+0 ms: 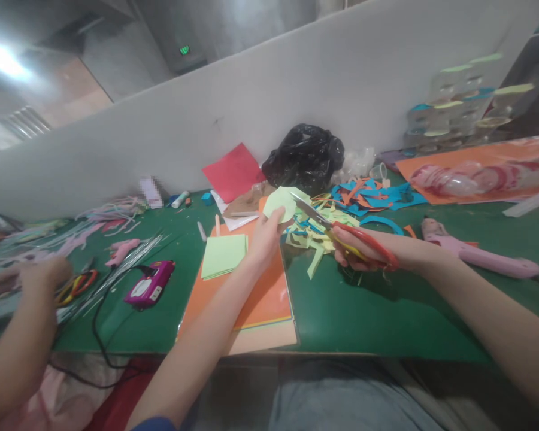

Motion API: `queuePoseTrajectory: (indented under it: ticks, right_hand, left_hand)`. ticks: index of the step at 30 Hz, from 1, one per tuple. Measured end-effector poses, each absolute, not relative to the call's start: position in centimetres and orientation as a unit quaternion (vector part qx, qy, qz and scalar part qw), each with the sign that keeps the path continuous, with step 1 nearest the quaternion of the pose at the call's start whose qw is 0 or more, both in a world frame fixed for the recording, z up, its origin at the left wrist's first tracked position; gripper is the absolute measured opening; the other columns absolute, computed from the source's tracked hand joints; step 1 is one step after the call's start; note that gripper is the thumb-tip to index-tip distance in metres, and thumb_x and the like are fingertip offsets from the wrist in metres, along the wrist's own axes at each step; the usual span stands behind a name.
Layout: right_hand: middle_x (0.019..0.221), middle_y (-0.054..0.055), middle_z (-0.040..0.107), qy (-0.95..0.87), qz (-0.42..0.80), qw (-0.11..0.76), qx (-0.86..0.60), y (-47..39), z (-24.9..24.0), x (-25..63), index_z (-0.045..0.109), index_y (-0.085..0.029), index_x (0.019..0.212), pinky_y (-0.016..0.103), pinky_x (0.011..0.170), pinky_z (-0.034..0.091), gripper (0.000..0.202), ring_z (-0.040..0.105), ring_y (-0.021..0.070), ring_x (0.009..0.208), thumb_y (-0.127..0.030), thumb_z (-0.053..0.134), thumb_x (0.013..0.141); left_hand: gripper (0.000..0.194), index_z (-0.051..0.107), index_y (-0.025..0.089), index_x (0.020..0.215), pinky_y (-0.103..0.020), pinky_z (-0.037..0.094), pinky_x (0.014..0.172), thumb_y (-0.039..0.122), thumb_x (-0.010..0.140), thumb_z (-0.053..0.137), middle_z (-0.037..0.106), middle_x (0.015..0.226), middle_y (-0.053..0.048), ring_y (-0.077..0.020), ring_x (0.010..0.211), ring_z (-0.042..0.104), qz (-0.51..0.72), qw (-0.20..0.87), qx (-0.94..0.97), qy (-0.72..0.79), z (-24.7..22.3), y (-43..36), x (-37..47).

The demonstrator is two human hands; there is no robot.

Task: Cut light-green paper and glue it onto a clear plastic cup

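My left hand (pixel 268 238) pinches a pale green piece of paper (pixel 278 201), roughly round with angular edges. Red-and-yellow-handled scissors (pixel 363 239) are in my right hand (pixel 353 254), their blades pointing left and reaching the paper's right edge. Below my left wrist, a stack of square green paper sheets (pixel 224 254) rests on a pile of orange paper (pixel 265 299). Under and beside the blades lie green and yellow paper scraps (pixel 314 239).
Blue and orange scraps (pixel 377 194) and a black plastic bag (pixel 305 157) lie along the wall. A pink glue gun (pixel 485 251) is at right. At left are a purple power box (pixel 150 284) with a black cord and a co-worker's hands (pixel 45 272). Clear plastic cups (pixel 449 114) stand stacked at back right.
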State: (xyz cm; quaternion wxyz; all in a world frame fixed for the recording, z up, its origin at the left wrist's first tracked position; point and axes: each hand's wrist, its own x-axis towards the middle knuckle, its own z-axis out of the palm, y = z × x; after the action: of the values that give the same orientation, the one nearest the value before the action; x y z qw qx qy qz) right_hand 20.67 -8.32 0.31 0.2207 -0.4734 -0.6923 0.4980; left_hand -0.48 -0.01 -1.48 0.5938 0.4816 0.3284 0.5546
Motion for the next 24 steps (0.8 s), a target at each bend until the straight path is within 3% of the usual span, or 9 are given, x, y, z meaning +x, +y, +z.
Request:
queuePoseTrajectory:
  ticks: [6,10,16,24]
  right_hand:
    - [0.052,-0.004,0.043,-0.695,0.490,0.204,-0.485,-8.32,0.63,20.48,0.045,-0.022,0.077,0.025,0.040,0.028,0.066,0.034,0.0101,0.042,-0.085,0.029,0.088]
    - [0.051,-0.002,0.046,-0.715,0.465,0.198,-0.483,-8.10,0.44,20.56,0.042,-0.021,0.068,0.026,0.044,0.033,0.064,0.038,0.0103,0.043,-0.078,0.027,0.095]
    - [0.056,0.000,0.053,-0.692,0.469,0.198,-0.511,-7.86,-0.28,20.73,0.044,-0.021,0.067,0.025,0.045,0.038,0.062,0.045,0.0112,0.045,-0.076,0.033,0.094]
    - [0.048,-0.002,0.046,-0.721,0.452,0.203,-0.484,-7.82,0.09,20.66,0.041,-0.022,0.067,0.025,0.045,0.035,0.059,0.040,0.0115,0.042,-0.072,0.032,0.096]
  left_hand:
    - [0.031,0.068,0.020,0.105,-0.045,0.049,0.104,0.032,0.077,0.074,0.071,0.120,-0.008,-0.0261,0.114,0.066,0.560,0.575,0.490,0.341,-1.42,-0.05,-0.45]
    - [0.023,0.069,0.019,0.096,-0.040,0.053,0.098,0.035,0.080,0.073,0.073,0.116,-0.008,-0.0264,0.115,0.065,0.567,0.534,0.508,0.367,-1.80,0.11,-0.61]
    - [0.025,0.070,0.019,0.100,-0.038,0.054,0.093,0.036,0.082,0.071,0.073,0.116,-0.008,-0.0252,0.112,0.066,0.561,0.522,0.525,0.371,-1.97,0.15,-0.77]
    - [0.030,0.069,0.019,0.104,-0.041,0.054,0.095,0.033,0.078,0.073,0.074,0.111,-0.008,-0.0236,0.106,0.068,0.533,0.570,0.514,0.356,-1.54,-0.02,-0.43]
